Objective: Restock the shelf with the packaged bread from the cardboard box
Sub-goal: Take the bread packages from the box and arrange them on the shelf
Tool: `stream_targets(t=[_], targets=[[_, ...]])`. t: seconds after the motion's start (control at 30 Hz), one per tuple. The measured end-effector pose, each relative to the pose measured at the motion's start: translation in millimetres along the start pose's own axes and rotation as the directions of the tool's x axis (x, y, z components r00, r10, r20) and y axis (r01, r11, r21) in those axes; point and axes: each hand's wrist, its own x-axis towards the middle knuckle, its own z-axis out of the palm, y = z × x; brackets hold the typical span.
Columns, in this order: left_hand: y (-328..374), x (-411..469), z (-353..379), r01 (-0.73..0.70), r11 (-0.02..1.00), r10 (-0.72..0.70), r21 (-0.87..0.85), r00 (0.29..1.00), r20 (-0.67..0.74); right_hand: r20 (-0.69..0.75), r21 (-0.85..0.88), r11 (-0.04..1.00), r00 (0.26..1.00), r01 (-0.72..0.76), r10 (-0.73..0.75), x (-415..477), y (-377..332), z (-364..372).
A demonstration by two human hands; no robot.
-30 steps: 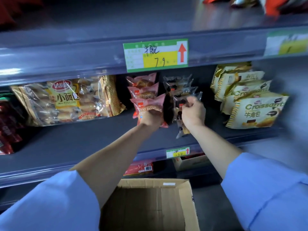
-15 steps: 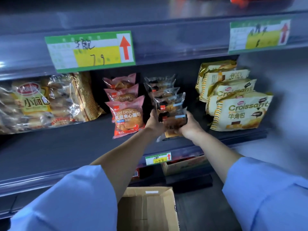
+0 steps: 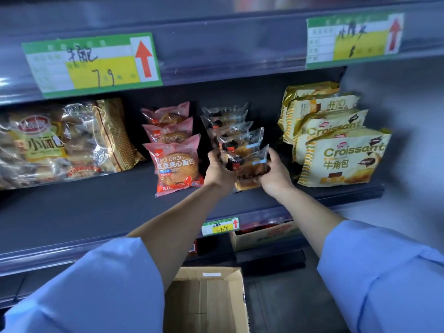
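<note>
1. The clear-wrapped bread packet [image 3: 248, 162] sits tilted back at the front of a row of like packets [image 3: 228, 123] on the dark shelf [image 3: 96, 212].
2. The left grip [image 3: 217, 170] clasps the packet's left edge with curled fingers. The right grip [image 3: 274, 175] clasps its right edge, thumb at the upper corner.
3. Just left of the packet stand 3 pink red bean packets [image 3: 176, 164], one behind another.
4. To the right, a little apart, yellow croissant bags [image 3: 341, 159] lean in a stack.
5. At the far left lies a large clear bag of small breads [image 3: 55, 145].
6. A green and yellow price tag [image 3: 91, 63] with a red arrow hangs on the shelf edge above.
7. Below, between 2 blue sleeves, the cardboard box [image 3: 236, 284] stands open, showing its brown inside.
</note>
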Motion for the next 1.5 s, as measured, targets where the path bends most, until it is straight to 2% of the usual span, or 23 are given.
stream_targets(t=[0.2,0.43,0.8,1.13,1.5], targets=[[2,-9,-7,0.071,0.997,-0.072,0.02,0.996,0.056,-0.001,-0.01,0.999,0.999,-0.048,0.048,-5,-3,-9],[6,-21,-14,0.073,0.993,-0.074,0.094,0.997,0.007,-0.04,0.043,0.997,0.997,-0.058,0.06,-24,-11,-20],[16,-69,-44,0.08,0.991,-0.083,0.108,0.996,0.028,-0.061,0.036,0.999,0.998,0.035,-0.033,-74,-43,-32],[1,-117,-75,0.082,0.997,-0.081,-0.004,0.995,0.055,-0.046,0.088,0.996,0.999,0.015,-0.011,-132,-59,-25],[-41,-187,-109,0.051,0.998,-0.048,-0.028,0.992,0.113,-0.044,-0.004,0.999,0.999,-0.032,0.032,-232,-61,1]])
